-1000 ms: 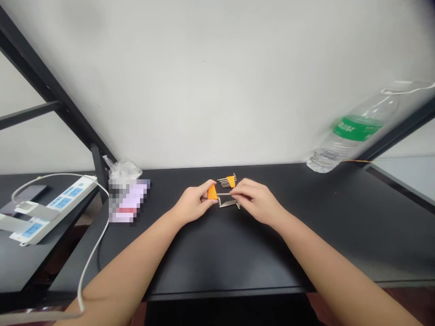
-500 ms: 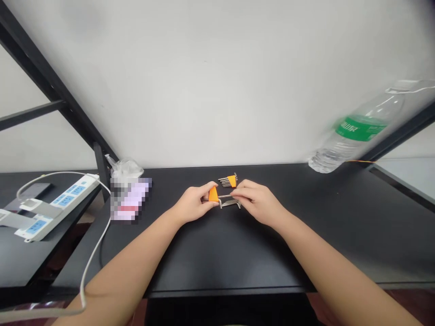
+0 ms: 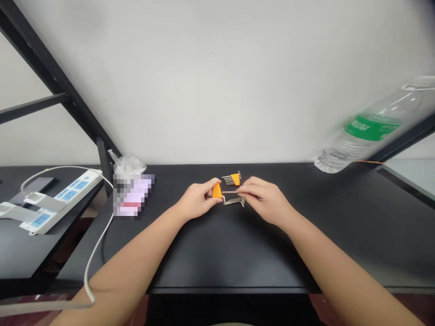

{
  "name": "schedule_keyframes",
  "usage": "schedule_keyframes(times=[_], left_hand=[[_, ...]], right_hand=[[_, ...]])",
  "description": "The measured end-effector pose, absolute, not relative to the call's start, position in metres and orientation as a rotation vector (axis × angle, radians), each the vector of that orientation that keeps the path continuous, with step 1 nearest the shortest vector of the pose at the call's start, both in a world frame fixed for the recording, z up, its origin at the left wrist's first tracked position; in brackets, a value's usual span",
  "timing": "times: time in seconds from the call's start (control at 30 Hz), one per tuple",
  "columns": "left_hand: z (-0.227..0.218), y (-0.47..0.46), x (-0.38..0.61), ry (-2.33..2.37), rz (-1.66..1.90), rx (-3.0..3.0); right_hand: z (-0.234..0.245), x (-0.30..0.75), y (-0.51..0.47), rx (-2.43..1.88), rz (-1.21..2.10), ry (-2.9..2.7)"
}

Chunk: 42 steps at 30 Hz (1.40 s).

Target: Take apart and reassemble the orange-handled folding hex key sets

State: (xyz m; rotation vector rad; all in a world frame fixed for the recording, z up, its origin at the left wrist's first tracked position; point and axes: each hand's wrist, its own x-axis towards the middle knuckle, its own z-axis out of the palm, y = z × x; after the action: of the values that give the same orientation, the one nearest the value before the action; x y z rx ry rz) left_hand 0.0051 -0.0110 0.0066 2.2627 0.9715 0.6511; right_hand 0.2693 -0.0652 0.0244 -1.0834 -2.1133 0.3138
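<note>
On a second, lower surface at the far left lay a white power strip [image 3: 50, 206], its grey cable [image 3: 97, 244] looping down past the left edge of the black tabletop [image 3: 217, 253]. Near the tabletop's back left corner sat a crumpled clear plastic bag [image 3: 126, 163] with a blurred packet [image 3: 132, 197] just in front of it; what the bag held could not be told.

Toward the middle of the back edge, the left hand [image 3: 197, 202] was closed in a pinch on an orange holder [image 3: 216, 190], thumb above and fingers beneath. The right hand [image 3: 263, 199] was closed too, its fingertips nipping the metal hex keys [image 3: 234, 199] that stuck out of that holder, their bent ends resting on or just above the tabletop. To do this well, I judged the left hand should keep the holder steady and low while the right hand took only one key at the bend and moved it straight along its slot, so the others stayed seated. Just behind, nearer the wall, a second orange holder with keys [image 3: 233, 179] lay by itself, its keys seated side by side.

At the back right corner a clear water bottle [image 3: 367, 131] with a green label stood, smeared by the lens; it looked largely empty, though that was hard to tell.
</note>
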Motion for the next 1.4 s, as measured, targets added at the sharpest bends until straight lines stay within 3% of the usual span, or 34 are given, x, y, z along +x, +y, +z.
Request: schedule_keyframes(times=[0.4,0.7,0.83,0.9,1.1,1.4], left_hand=[[0.010,-0.018,0.010,0.898,0.634,2.318],[0.009,-0.017,0.012,0.857,0.660,2.411],[0.013,-0.019,0.014,0.848,0.607,2.426],[0.011,-0.018,0.014,0.873,0.597,2.419],[0.006,-0.013,0.010,0.946,0.588,2.369],[0.007,-0.011,0.010,0.962,0.564,2.321]], right_hand=[[0.021,0.265,-0.067,-1.035,0.389,-2.207],[0.008,0.239,-0.068,-1.132,1.253,-1.752],[0.004,0.236,-0.066,-1.070,1.368,-1.694],[0.006,0.239,-0.065,-1.114,1.281,-1.767],[0.012,0.265,-0.061,-1.344,0.544,-2.271],[0.007,0.265,-0.062,-1.397,0.267,-2.511]])
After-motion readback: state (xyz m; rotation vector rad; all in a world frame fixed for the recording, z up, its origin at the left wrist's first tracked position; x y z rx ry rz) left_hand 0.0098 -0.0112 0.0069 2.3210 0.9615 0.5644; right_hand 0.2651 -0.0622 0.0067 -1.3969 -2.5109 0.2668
